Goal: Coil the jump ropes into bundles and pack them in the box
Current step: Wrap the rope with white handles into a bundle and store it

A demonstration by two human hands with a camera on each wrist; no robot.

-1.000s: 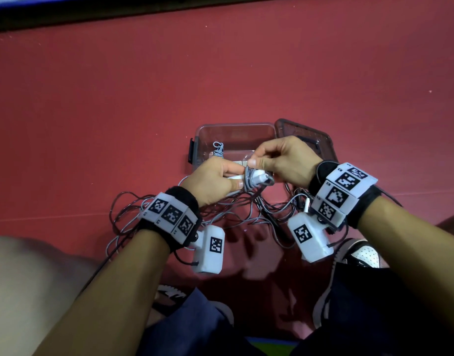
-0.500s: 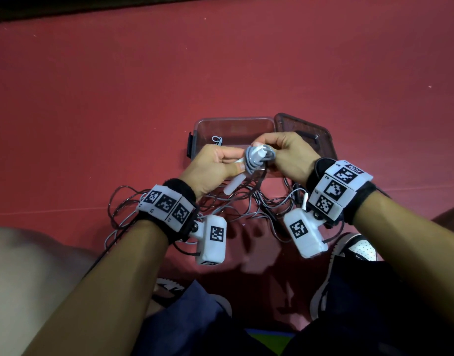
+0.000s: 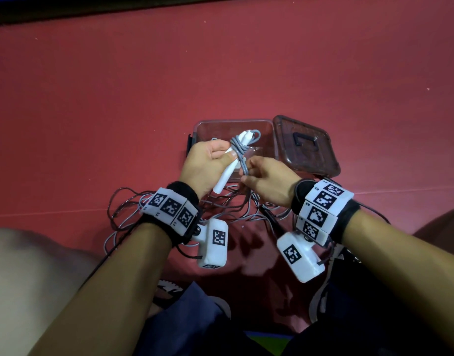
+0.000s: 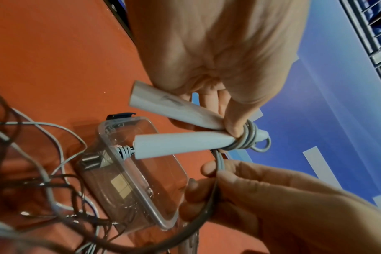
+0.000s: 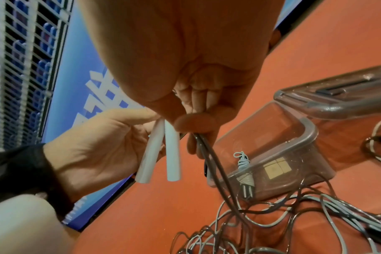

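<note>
The left hand [image 3: 206, 164] curls its fingers [image 4: 233, 118] and thumb around 2 white handles [image 4: 178, 123] held together, tips tilted up and away over the box [image 3: 268, 134]. Several turns of grey rope [image 3: 238, 147] bind the handles near their top ends; the exact count of turns is hard to read, since the thumb covers part of the wrap in the left wrist view. A small loop of rope sticks out past the handle tips.

The right hand [image 3: 268, 183] sits just below and to the right, its fingers [image 4: 209, 169] pinching the free run of that rope, which curves down from the wrap toward the floor [image 3: 118, 98]. In the right wrist view the palm hides the wrap completely, and only the 2 handle ends show below the thumb.

The clear box stands on the red floor beyond the hands, open. Inside it lies 1 coiled bundle [image 5: 241, 160], seen through the wall; its handles are blurred and partly hidden by reflections. 1 lid [image 3: 306, 147] lies just beside the box on the right, handle side up, touching or nearly touching its edge.

A tangle of loose ropes [image 3: 133, 211] spreads on the floor under both wrists, grey strands mixed with dark ones; how many ropes are there cannot be told, as the forearms and wrist cameras cover much of the pile.
</note>
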